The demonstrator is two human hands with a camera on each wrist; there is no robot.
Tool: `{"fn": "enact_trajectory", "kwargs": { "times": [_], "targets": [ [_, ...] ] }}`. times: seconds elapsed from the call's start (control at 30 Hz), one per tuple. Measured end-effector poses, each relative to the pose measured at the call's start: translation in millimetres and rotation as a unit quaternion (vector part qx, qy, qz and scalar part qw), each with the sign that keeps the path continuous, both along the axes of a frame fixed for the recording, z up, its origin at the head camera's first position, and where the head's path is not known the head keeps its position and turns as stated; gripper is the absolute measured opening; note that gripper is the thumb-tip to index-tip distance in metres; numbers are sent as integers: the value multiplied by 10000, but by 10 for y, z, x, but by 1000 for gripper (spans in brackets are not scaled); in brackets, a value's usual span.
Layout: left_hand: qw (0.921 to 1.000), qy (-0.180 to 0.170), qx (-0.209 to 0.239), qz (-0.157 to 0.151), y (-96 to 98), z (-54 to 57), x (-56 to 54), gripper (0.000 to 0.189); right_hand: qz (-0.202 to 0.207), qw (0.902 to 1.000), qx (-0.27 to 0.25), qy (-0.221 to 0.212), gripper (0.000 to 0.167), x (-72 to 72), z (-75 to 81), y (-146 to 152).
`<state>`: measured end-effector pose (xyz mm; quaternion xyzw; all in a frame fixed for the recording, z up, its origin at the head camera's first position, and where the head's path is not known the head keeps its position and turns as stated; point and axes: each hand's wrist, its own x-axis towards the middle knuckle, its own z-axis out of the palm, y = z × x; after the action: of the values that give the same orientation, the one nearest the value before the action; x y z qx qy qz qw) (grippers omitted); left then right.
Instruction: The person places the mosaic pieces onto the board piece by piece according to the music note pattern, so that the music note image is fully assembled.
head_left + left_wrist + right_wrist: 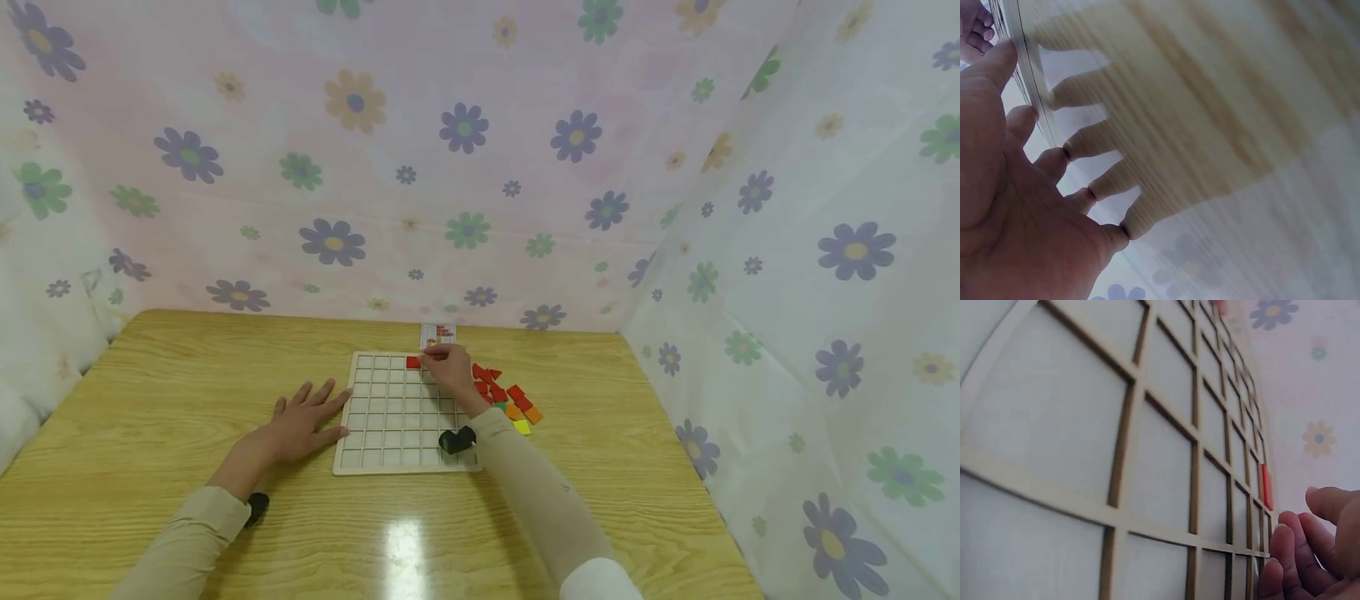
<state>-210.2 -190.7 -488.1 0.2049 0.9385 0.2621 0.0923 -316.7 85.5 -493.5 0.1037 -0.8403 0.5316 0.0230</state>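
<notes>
A pale wooden grid board (375, 472) lies on the table. One red tile (413, 362) sits in its far row, and the right wrist view shows this red tile (1267, 487) too. My right hand (450, 372) reaches over the far right part of the board, fingertips close to the tile's right side. In the right wrist view, the thumb of the right hand (1316, 550) is apart from its bent fingers, with nothing visible between them. Fingers spread, my left hand (300, 427) rests on the table, fingertips at the board's left edge; the left wrist view shows the left hand's palm (1029, 206).
Right of the board lies a loose pile of red pieces (498, 392), with orange pieces (533, 414), a yellow piece (522, 427) and a partly hidden green one. A printed card (438, 332) stands behind the board. Flowered cloth (405, 150) encloses the table (300, 533).
</notes>
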Motion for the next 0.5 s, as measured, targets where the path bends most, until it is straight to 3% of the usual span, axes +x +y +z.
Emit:
{"fn": "enact_trajectory", "kwargs": {
  "times": [0.27, 0.4, 0.5],
  "targets": [
    [9999, 86, -77, -25, -1, -7, 7, 70, 206, 9971, -686, -260, 27, 10, 17, 179],
    [10000, 72, -47, 0, -6, -25, -4, 70, 505, 9951, -684, -512, 33, 110, 199, 326],
    [10000, 56, -29, 19, -6, -34, -12, 70, 477, 9967, -507, -420, 32, 131, 220, 454]
  ]
}}
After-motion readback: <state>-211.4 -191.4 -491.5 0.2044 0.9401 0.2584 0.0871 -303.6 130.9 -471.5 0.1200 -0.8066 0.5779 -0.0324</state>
